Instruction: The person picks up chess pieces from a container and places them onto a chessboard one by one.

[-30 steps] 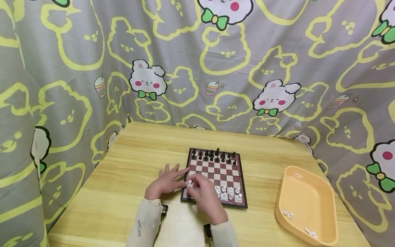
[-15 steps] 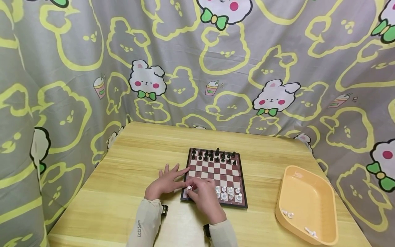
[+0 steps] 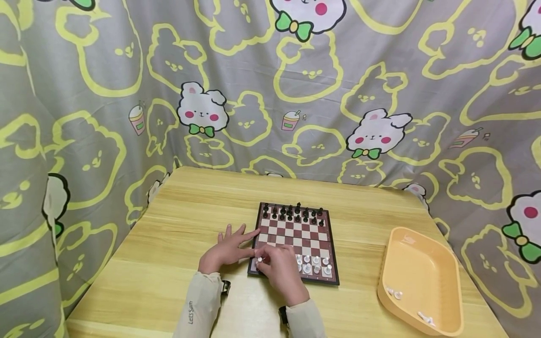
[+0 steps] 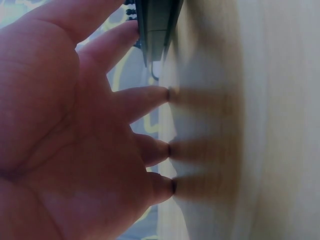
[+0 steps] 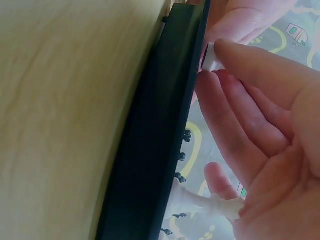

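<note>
A magnetic-looking chessboard (image 3: pixel 310 245) lies on the wooden table. My right hand (image 3: pixel 282 272) pinches a white chess piece (image 5: pixel 212 57) between thumb and fingertips, low over the board's near-left corner. Its dark base faces the board in the right wrist view, and my fingers hide much of it. My left hand (image 3: pixel 224 252) has its fingers spread; thumb and index finger touch the board's left edge, and the other fingertips (image 4: pixel 161 149) rest on the table. Several white pieces (image 3: pixel 316 259) stand at the near right of the board, one white piece (image 5: pixel 205 202) close to my right palm.
Two rows of black chess pieces (image 3: pixel 297 218) stand along the board's far side. An orange plastic tray (image 3: pixel 456 281) sits to the right, with loose white pieces (image 3: pixel 425 318) inside. A patterned grey curtain (image 3: pixel 253 70) hangs behind the table.
My right hand has lowered the white piece slightly towards the board's near-left corner, its fingers closing in on the board. My left hand stays in place.
</note>
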{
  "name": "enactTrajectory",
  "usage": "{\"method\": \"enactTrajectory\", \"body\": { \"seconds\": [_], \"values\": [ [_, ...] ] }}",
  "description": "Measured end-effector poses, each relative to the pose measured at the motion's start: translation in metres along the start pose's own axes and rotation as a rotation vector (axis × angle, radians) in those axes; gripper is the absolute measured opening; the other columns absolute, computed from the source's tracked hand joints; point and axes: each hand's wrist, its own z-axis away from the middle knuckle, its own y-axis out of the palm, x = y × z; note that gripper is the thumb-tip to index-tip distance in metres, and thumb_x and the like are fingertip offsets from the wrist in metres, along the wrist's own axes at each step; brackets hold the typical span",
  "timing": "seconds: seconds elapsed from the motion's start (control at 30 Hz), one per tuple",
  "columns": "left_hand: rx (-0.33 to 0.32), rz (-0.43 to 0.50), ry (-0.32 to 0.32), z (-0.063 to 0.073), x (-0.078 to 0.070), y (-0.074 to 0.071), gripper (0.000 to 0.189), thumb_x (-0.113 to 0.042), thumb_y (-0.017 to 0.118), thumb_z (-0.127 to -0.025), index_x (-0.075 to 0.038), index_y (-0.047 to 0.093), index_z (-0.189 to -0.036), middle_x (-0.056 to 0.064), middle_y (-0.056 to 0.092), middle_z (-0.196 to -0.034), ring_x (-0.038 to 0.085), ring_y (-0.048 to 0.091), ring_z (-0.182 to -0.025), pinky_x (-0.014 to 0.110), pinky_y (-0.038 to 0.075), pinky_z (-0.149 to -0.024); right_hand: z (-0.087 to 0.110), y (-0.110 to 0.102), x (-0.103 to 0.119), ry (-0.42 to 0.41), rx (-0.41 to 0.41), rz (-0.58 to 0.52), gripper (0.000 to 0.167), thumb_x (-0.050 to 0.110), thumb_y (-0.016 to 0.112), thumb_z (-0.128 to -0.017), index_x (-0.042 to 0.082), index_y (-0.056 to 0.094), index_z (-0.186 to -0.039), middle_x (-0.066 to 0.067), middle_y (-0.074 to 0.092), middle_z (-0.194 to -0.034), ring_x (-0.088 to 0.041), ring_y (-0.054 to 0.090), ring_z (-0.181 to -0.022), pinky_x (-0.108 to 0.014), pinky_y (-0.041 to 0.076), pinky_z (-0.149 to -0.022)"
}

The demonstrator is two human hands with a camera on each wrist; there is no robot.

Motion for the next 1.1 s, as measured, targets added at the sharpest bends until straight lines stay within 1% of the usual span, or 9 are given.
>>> {"method": "enactTrajectory", "body": {
  "seconds": [0.13,0.27,0.37,0.5,0.57,0.77,0.93,1.03,1.1],
  "values": [
    [-0.001,0.002,-0.003,-0.0001,-0.0002,0.0000,0.066,-0.047,0.066,-0.099,-0.029,0.044,-0.159,0.027,0.018,-0.168,0.062,-0.006,-0.149,0.078,-0.005,-0.114,-0.0007,0.0002,0.0005,-0.003,0.004,0.013,0.015,0.014,0.089,-0.081,0.017,0.078,-0.091,0.009,0.076,-0.083,0.000,0.063,-0.070,-0.049,0.044,-0.099],
    [0.000,0.002,-0.002,-0.0001,-0.0003,0.0002,0.066,-0.046,0.066,-0.100,-0.029,0.044,-0.159,0.026,0.017,-0.168,0.062,-0.006,-0.149,0.078,-0.006,-0.114,-0.0008,0.0004,0.0018,-0.007,-0.008,0.028,0.016,0.014,0.089,-0.080,0.016,0.078,-0.091,0.009,0.075,-0.080,-0.001,0.062,-0.068,-0.049,0.045,-0.097],
    [0.000,0.003,0.000,-0.0001,-0.0002,0.0002,0.066,-0.046,0.065,-0.100,-0.029,0.043,-0.159,0.026,0.017,-0.168,0.062,-0.007,-0.149,0.078,-0.006,-0.114,-0.0010,0.0010,0.0025,-0.008,-0.020,0.040,0.016,0.014,0.090,-0.079,0.016,0.078,-0.090,0.009,0.074,-0.077,-0.002,0.060,-0.066,-0.048,0.047,-0.094],
    [0.001,0.006,0.000,-0.0003,0.0002,0.0003,0.066,-0.048,0.065,-0.099,-0.029,0.043,-0.159,0.026,0.017,-0.168,0.062,-0.007,-0.149,0.078,-0.006,-0.114,-0.0020,0.0020,0.0025,-0.011,-0.029,0.058,0.016,0.014,0.090,-0.079,0.016,0.077,-0.088,0.010,0.072,-0.074,-0.001,0.057,-0.065,-0.043,0.048,-0.086],
    [0.000,0.007,0.001,-0.0004,0.0005,0.0004,0.067,-0.049,0.065,-0.099,-0.029,0.044,-0.159,0.026,0.017,-0.168,0.062,-0.006,-0.149,0.078,-0.005,-0.114,-0.0023,0.0022,0.0025,-0.013,-0.032,0.062,0.016,0.014,0.090,-0.079,0.016,0.077,-0.087,0.009,0.072,-0.074,-0.001,0.058,-0.064,-0.041,0.048,-0.083],
    [-0.004,0.007,0.009,-0.0005,0.0008,0.0000,0.068,-0.049,0.066,-0.099,-0.028,0.044,-0.159,0.027,0.017,-0.168,0.062,-0.006,-0.149,0.079,-0.006,-0.114,-0.0025,0.0034,0.0024,-0.023,-0.046,0.070,0.018,0.014,0.091,-0.078,0.016,0.076,-0.087,0.007,0.074,-0.076,-0.003,0.060,-0.065,-0.041,0.049,-0.081],
    [-0.001,0.006,0.006,-0.0009,0.0012,0.0003,0.067,-0.049,0.066,-0.099,-0.029,0.044,-0.159,0.027,0.017,-0.168,0.062,-0.006,-0.149,0.078,-0.006,-0.114,-0.0019,0.0042,0.0021,-0.047,-0.064,0.089,0.019,0.014,0.092,-0.077,0.018,0.075,-0.086,0.010,0.071,-0.072,-0.003,0.058,-0.062,-0.040,0.049,-0.078],
    [-0.001,0.008,0.004,-0.0005,0.0010,0.0004,0.067,-0.049,0.066,-0.099,-0.029,0.044,-0.159,0.026,0.017,-0.168,0.062,-0.006,-0.149,0.078,-0.006,-0.114,-0.0016,0.0033,0.0025,-0.051,-0.054,0.099,0.020,0.014,0.091,-0.077,0.017,0.074,-0.086,0.010,0.070,-0.071,-0.003,0.057,-0.061,-0.039,0.049,-0.075],
    [-0.001,0.009,0.007,-0.0002,0.0009,0.0005,0.067,-0.049,0.066,-0.099,-0.029,0.043,-0.159,0.026,0.016,-0.168,0.062,-0.007,-0.149,0.078,-0.006,-0.114,-0.0018,0.0019,0.0034,-0.038,-0.030,0.102,0.020,0.013,0.091,-0.077,0.017,0.074,-0.087,0.009,0.070,-0.072,-0.004,0.056,-0.061,-0.037,0.048,-0.073]
  ]
}}
